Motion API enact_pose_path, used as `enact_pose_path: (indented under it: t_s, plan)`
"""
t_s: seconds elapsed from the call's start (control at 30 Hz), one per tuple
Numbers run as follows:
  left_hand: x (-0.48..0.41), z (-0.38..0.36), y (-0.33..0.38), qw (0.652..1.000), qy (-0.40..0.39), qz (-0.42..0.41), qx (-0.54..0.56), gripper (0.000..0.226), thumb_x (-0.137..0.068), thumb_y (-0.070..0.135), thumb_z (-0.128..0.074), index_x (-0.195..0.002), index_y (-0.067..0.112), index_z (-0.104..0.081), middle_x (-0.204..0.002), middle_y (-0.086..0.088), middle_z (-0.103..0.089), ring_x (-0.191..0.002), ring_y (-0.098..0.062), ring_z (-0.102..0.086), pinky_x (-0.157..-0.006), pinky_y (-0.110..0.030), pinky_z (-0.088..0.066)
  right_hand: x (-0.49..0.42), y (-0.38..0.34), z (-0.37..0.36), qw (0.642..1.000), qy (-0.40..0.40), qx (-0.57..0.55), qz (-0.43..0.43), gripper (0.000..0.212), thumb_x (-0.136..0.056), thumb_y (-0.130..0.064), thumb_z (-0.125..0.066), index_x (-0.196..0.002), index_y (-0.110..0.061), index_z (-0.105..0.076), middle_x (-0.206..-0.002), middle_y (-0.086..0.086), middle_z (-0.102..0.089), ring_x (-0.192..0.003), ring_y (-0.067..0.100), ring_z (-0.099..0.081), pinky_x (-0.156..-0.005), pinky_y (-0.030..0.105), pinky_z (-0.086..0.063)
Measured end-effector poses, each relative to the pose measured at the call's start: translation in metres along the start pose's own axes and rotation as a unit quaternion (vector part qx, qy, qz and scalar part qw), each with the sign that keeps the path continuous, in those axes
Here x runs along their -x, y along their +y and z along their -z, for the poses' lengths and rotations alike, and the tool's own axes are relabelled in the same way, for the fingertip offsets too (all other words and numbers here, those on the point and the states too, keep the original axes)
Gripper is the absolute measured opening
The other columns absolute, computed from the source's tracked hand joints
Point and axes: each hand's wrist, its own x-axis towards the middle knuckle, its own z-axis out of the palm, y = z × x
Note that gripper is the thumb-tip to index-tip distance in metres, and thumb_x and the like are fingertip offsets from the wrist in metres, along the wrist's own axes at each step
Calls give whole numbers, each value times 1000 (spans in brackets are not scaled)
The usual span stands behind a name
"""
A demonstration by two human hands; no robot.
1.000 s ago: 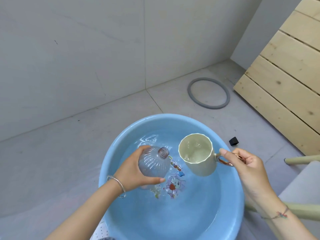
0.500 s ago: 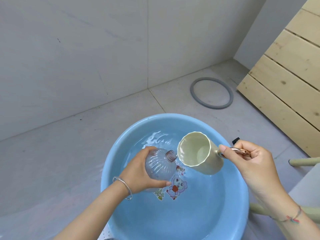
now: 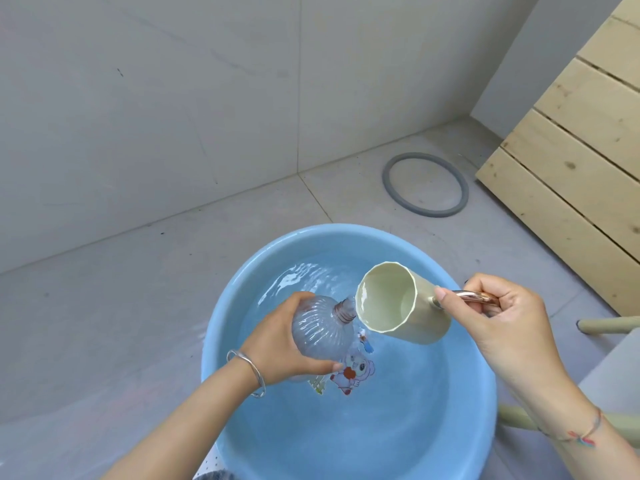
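Over the water-filled basin (image 3: 346,228), the mug (image 3: 427,327) is held tipped by its handle in the right hand (image 3: 502,318), lip just beside the mouth of the bottle (image 3: 318,329) gripped in the left hand (image 3: 277,344). Water may be spilled past the narrow neck if tipped fast.

Right hand (image 3: 498,317) has tipped the mug (image 3: 426,327) further onto its side, mouth now facing the bottle (image 3: 318,330). Left hand (image 3: 277,344) has angled the bottle neck toward it. Neck now at the rim, contact unclear.
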Motion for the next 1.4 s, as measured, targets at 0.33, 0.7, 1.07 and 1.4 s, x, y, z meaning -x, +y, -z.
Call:
enact_pose_path:
  t_s: [0.33, 0.7, 1.07, 1.4]
  plan:
    - [1, 0, -2, 1000, 6, 7, -1, 104, -38, 70, -81, -128, 40, -38, -123, 26, -51, -114, 4, -51, -100, -20, -41, -2, -3, 2, 999, 2, 15, 32, 36, -76, -8, -75, -54, -8, -47, -50, -4, -41, -52, 6, -39, -49, 12, -28]
    - [1, 1, 2, 1000, 3, 13, -23, 108, -37, 72, -77, -132, 38, -37, -127, 25, -49, -118, 2, -48, -102, -21, -38, -2, -8, 0, 996, 3, 48, 70, 39, -75, -7, -76, -52, -11, -44, -51, -5, -41, -52, 6, -39, -49, 11, -29]
    - [1, 0, 2, 1000, -2, 15, -27, 106, -37, 74, -76, -130, 40, -37, -125, 25, -49, -116, 1, -49, -100, -20, -38, -3, -9, -2, 992, 9, 78, 100, 43, -74, -5, -77, -52, -12, -41, -55, -5, -42, -51, 5, -41, -50, 8, -30]
    - [2, -2, 4, 1000, -3, 11, -16, 100, -40, 66, -82, -126, 41, -39, -120, 25, -52, -112, 3, -51, -94, -15, -39, -3, -8, -2, 986, 3, 112, 123, 32, -69, -29, -70, -55, -22, -43, -57, -4, -45, -56, 8, -42, -51, 8, -29]
